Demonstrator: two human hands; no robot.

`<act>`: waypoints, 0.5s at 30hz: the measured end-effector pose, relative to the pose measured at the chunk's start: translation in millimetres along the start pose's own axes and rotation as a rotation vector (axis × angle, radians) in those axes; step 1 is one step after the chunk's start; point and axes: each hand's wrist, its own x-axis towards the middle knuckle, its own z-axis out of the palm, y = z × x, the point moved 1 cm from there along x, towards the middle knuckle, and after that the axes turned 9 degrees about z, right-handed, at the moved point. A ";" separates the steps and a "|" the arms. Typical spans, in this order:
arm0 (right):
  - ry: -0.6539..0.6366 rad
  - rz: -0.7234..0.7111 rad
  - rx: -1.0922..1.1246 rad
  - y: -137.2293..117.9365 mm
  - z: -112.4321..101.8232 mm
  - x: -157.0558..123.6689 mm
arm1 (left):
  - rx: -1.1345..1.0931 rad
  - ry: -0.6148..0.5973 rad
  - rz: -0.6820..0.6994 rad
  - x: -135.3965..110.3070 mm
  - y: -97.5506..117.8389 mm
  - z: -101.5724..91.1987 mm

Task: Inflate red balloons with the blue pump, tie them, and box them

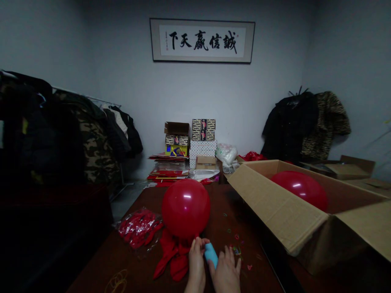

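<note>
Red balloon (186, 208), round and taut, noted above the brown tabletop (224, 199), just ahead of the hands. Its neck is pinched at the bottom by the left hand (197, 260); that grip is drawn closed, thumb against fingers. The right hand (226, 268) is held low with fingers spread, and nothing is seen to be clasped in its grip (the underside of the palm is hidden). A blue cylinder (210, 255) is seen between the two hands, near the right thumb; whether it is touched cannot be told. Small coloured bands (236, 237) are scattered just beyond the right fingertips.

Progress, as judged: inflation of the balloon in hand appears finished, but the neck is not seen to be fastened; any tie would be covered by the fingers. A second balloon (301, 189), likewise full, is lodged in the open carton (277, 203) at the right. Not yet inflated, by their look: limp red pieces (175, 260) below the held balloon, and more red ones in the clear bag (139, 228) at the left. Tan elastic loops (116, 281) are noted at the near edge, unused.
</note>
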 end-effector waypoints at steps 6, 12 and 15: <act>-0.059 -0.072 0.107 14.8 -14.0 6.1 | 0.054 -0.062 0.017 -1.1 0.3 10.7; 0.013 -0.116 0.058 56.3 -19.2 38.4 | 0.128 -0.087 0.059 1.2 0.2 13.3; 0.032 -0.086 -0.004 76.5 -20.6 63.4 | 0.158 -0.085 0.059 3.1 -1.2 13.7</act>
